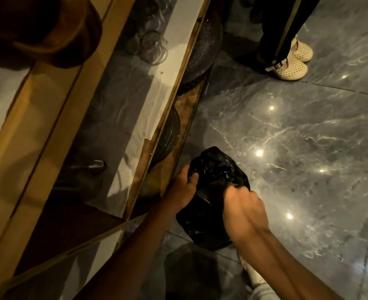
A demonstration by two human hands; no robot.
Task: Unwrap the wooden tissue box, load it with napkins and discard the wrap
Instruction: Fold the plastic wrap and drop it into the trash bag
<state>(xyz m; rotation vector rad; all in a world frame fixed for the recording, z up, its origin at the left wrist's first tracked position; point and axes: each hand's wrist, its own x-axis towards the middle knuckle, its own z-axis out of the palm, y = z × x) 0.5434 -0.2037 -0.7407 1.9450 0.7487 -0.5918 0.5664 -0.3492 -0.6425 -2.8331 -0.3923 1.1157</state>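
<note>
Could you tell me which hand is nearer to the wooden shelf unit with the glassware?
Left. The left hand grips the black plastic bag on its shelf side, right beside the wooden shelf unit. The right hand grips the bag's far side, over the marble floor.

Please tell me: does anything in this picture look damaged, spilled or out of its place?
Nothing looks spilled or broken. Both hands, left hand and right hand, grip a crumpled black plastic bag over the marble floor. The glass jars on the shelf stand undisturbed. The bag's contents are hidden.
</note>
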